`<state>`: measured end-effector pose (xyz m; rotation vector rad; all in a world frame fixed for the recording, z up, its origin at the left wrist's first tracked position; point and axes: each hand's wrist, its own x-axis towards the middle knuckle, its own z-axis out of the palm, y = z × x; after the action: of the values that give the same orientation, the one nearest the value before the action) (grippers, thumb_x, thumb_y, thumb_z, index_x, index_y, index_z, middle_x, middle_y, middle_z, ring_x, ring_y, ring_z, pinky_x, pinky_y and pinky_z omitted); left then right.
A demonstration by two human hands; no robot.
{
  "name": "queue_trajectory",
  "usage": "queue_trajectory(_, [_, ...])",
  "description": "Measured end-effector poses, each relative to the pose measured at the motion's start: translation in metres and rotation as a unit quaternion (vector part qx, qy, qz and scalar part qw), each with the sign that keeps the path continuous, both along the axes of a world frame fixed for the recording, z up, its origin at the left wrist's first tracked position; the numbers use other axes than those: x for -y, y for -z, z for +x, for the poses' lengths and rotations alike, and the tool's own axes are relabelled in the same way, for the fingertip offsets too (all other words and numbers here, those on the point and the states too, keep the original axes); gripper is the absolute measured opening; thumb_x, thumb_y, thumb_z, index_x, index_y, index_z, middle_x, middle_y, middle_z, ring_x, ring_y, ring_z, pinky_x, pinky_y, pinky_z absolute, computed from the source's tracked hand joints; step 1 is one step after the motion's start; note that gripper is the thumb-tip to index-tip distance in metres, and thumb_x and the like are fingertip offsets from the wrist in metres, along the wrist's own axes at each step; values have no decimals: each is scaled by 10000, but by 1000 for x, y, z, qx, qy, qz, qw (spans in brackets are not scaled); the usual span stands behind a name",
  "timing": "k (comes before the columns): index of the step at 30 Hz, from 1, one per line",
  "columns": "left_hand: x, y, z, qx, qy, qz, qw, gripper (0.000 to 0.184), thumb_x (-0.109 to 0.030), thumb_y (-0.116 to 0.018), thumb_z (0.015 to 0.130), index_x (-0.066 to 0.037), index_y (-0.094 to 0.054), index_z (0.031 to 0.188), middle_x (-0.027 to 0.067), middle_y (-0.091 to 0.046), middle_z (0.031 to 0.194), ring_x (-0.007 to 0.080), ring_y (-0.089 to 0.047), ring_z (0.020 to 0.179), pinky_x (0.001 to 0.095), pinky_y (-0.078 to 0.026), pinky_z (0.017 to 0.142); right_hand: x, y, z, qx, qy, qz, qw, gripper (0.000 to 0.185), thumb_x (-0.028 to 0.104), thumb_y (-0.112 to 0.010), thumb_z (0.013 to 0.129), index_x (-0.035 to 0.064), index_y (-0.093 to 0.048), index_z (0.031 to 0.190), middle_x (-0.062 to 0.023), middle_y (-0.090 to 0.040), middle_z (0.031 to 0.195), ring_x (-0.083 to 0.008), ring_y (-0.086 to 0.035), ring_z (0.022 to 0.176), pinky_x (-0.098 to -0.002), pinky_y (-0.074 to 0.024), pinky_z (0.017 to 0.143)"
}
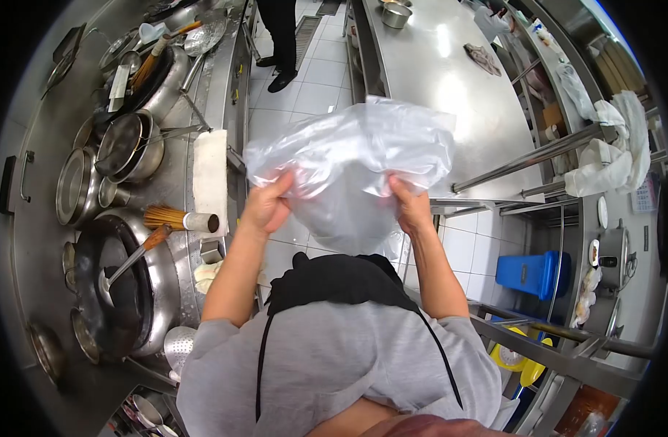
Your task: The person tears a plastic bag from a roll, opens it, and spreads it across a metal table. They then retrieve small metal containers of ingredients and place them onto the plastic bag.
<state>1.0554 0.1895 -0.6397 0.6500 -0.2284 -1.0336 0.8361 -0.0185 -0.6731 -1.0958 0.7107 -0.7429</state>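
Note:
A clear plastic bag (348,156) is stretched between my two hands in front of my apron. My left hand (270,205) grips its left side, the thumb on top and the other fingers partly behind the film. On the opposite side my right hand (410,204) pinches the plastic in the same way. The bag puffs out above the hands and hangs down between them, over the tiled floor. Whether anything is inside it, I cannot tell; only see-through film shows.
To the left runs a stove counter with a wok (115,284), a ladle (133,255), a bamboo brush (181,218) and metal bowls (133,146). A steel table (450,80) with a cloth (483,58) stands ahead right. A blue bin (530,273) sits right. Another person's legs (279,36) are ahead.

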Motion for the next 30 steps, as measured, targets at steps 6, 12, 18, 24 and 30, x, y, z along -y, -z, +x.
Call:
queue_trajectory(6, [-29,8,98,153,-46,67,985,304,-109,-644,899,-13,-585,1182,115,-649,1124,225,-613,1061,390,-483,976,28,-47,-48,-11,9,3,1000,256,63,-643,879,-8,-616,1124,-84,-679,981,-172,-657,842,-313,-525,754])
queue_trajectory(12, [4,73,9,34,82,-98,991,554,-318,-660,898,-68,-467,1353,96,-597,1253,264,-563,1171,444,-398,1073,-1,-42,-30,11,48,96,994,277,189,-652,899,0,-648,1100,-55,-673,908,-138,-645,804,-286,-524,724])
queue_trajectory(18, [44,51,-64,-60,194,11,979,408,-241,-636,930,4,-549,1244,147,-602,1239,309,-547,1203,456,-401,1063,-33,-69,-30,159,-190,-91,964,315,192,-633,916,-30,-624,1139,-66,-677,976,-144,-648,864,-283,-526,782])
queue_trajectory(24, [54,18,-78,89,137,22,986,312,-171,-591,957,-5,-566,1221,112,-621,1178,244,-590,1111,410,-450,998,-40,16,-37,-39,32,-145,988,315,173,-661,887,-30,-616,1123,-94,-669,1067,-176,-641,949,-307,-522,819])
queue_trajectory(30, [44,10,-52,31,48,67,996,247,-179,-564,972,-44,-594,1177,74,-634,1116,206,-627,1008,384,-529,876,-42,67,-53,-116,-29,-257,959,297,170,-676,863,-10,-622,1094,-105,-657,1114,-191,-625,1002,-321,-516,834])
